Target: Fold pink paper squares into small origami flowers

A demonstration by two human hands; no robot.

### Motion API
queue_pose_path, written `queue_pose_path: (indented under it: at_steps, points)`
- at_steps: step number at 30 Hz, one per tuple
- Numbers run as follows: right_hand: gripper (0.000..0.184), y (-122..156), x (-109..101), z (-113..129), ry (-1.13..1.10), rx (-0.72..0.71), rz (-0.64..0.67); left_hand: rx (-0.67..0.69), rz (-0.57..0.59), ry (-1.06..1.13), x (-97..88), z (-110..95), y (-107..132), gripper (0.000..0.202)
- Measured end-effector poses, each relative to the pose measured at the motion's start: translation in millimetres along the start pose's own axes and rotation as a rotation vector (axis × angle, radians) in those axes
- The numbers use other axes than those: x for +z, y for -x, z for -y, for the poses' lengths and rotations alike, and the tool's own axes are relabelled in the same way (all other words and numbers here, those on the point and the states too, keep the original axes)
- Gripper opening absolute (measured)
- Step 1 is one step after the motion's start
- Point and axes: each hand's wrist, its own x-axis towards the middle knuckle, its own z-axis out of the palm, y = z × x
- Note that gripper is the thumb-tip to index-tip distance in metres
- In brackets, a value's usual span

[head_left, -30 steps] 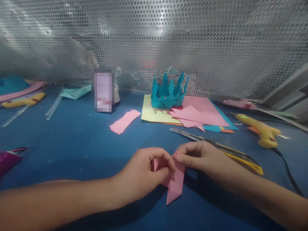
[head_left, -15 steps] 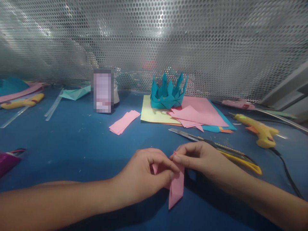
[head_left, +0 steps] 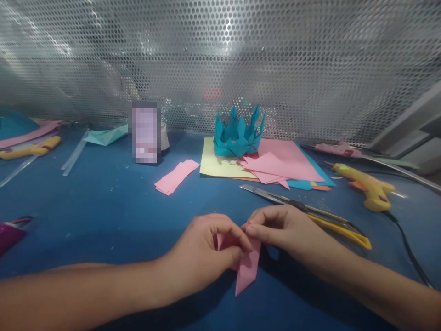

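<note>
A folded piece of pink paper [head_left: 248, 267] is held between my two hands, its pointed lower end hanging down toward me. My left hand [head_left: 210, 257] pinches it from the left with thumb and index finger, covering part of it. At the paper's top edge, my right hand [head_left: 275, 225] grips it between thumb and fingertips. Just beyond my right hand lies a yellow and black utility knife [head_left: 310, 214], blade out to the left. Farther back, a stack of pink paper strips [head_left: 176, 177] rests on the blue table [head_left: 103, 216].
A blue paper crown [head_left: 237, 138] stands on coloured sheets [head_left: 210, 165] with loose pink pieces [head_left: 270, 165]. On the right are a yellow glue gun [head_left: 368, 186] and its cord. A blurred phone [head_left: 146, 133] stands upright before the perforated metal wall [head_left: 193, 59]. Another yellow tool [head_left: 37, 148] lies left.
The lower tip of the folded pink paper has swung slightly left and up. Both hands keep their pinch on it. The whole view has shifted a little.
</note>
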Motion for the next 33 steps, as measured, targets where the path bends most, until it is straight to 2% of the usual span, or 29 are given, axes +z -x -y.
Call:
queue_pose_path:
  at_steps: [6,10,16,25,29,33]
  points:
    - [0.027,-1.5,-1.2,-3.2,-0.137,-0.064,-0.047,0.034,0.003,-0.047,-0.4,-2.9,-0.1,0.023]
    - [0.022,-1.6,-5.8,-1.7,-0.158,-0.052,0.032,0.051,0.003,-0.066,-0.5,-3.0,-0.3,0.023]
    - [0.026,-1.3,-6.3,2.7,-0.064,-0.027,0.107,0.055,0.009,-0.05,-0.6,-2.0,-1.0,0.02]
    - [0.024,0.2,-3.5,1.4,-0.112,-0.02,0.05,0.08,0.027,-0.051,0.3,-0.7,-1.2,0.021]
    - [0.024,-0.9,-5.1,-0.4,-0.092,-0.004,0.03,0.102,0.046,0.021,0.8,1.0,-2.6,0.018]
    - [0.022,-0.1,-4.3,0.1,-0.13,-0.036,0.016,0.116,0.04,0.038,1.7,0.7,-2.2,0.025]
